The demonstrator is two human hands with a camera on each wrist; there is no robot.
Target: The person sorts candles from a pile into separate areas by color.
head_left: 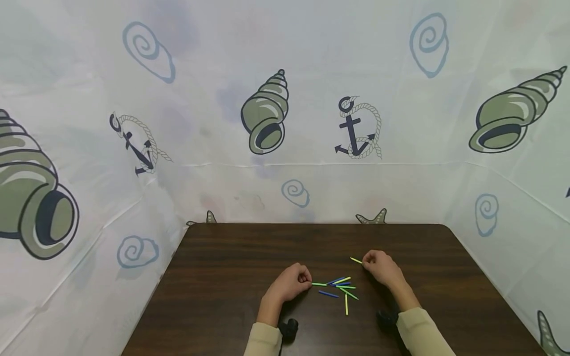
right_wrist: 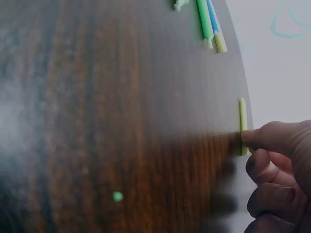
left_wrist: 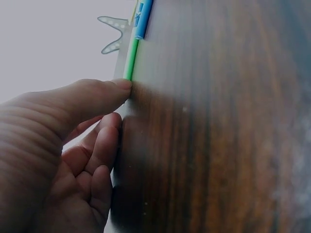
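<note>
Between thumb and fingertip, my left hand point(head_left: 288, 286) pinches one end of a thin green candle point(head_left: 319, 284); its far end points right, toward a loose pile. In that pile are several blue, yellow and green candles point(head_left: 346, 287), some crossing one another. Farther back and to the right, my right hand point(head_left: 384, 268) pinches a yellow candle point(right_wrist: 244, 116), clear of the pile. A blue candle point(head_left: 328, 293) lies in front of the green one. Nearer still, another yellow candle point(head_left: 347, 304) points toward the front edge.
The dark wooden table point(head_left: 222, 252) carries everything. A small green bit point(right_wrist: 117, 196) lies on it in the right wrist view. Black wrist cameras point(head_left: 288, 330) sit at both cuffs. Behind and beside the table hangs a pale shell-print sheet point(head_left: 311, 59).
</note>
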